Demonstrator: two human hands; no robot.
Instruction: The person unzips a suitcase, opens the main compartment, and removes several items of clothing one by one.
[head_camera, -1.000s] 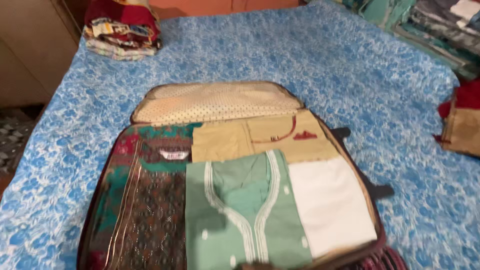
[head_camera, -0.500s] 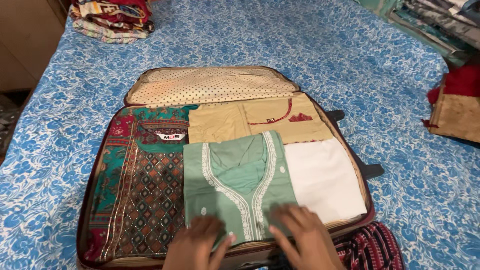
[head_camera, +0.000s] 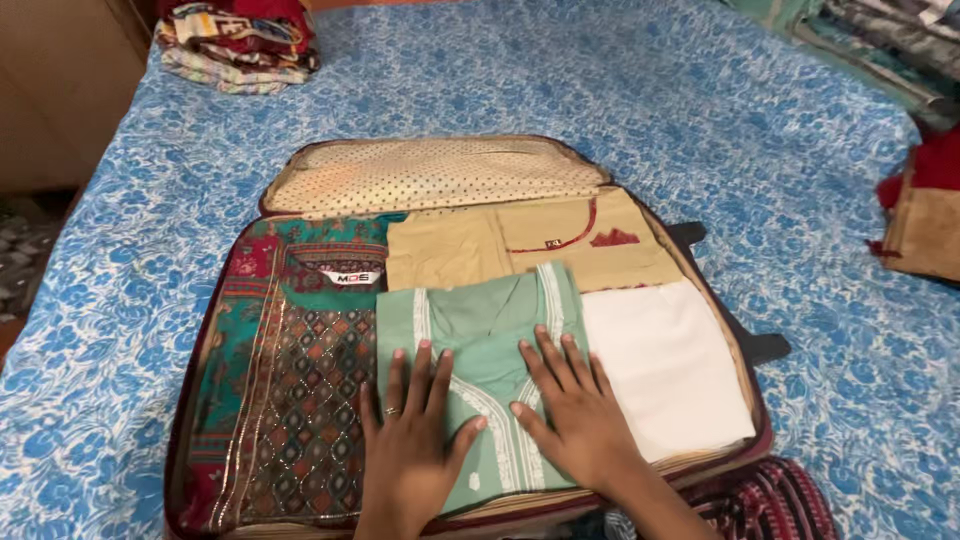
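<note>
Both hands now lie flat, fingers spread, on the folded green garment (head_camera: 480, 345): the left hand (head_camera: 415, 440) on its left half, the right hand (head_camera: 575, 420) on its right half, either side of the white embroidered neckline. Neither hand grips anything; the palms press down on the cloth. Half a second ago they sat at the garment's near edge, so they have slid up toward its middle, which reads as smoothing it down in place. The garment sits in the open suitcase (head_camera: 195, 400) on the blue patterned bed (head_camera: 700, 130), between a teal and maroon patterned garment (head_camera: 290, 390) and a folded white cloth (head_camera: 665, 365), with beige folded clothes (head_camera: 530, 250) just beyond it.
</note>
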